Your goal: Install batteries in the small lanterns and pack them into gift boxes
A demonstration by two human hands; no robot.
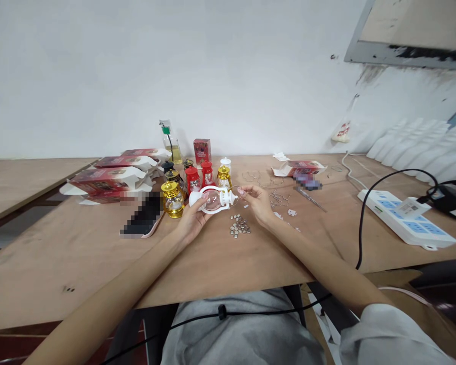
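A small white lantern (213, 199) with a clear globe lies sideways in my left hand (194, 220), whose fingers wrap round its base. At the lantern's top end, my right hand (257, 203) pinches a thin wire (234, 202); the exact grip is too small to make out. Just behind stand gold lanterns (173, 200), red lanterns (193, 181) and dark ones. Below the hands lies a pile of silver button cells (239, 226). Loose bent wires (279, 198) are scattered to the right of my right hand.
Red boxes (110, 177) are stacked at left beside a phone (142, 218). A bottle of yellowish liquid (171, 144) stands by the wall. At right are a screwdriver (310, 198), an open red box (302, 168), a power strip (406, 218) and a black cable (361, 228).
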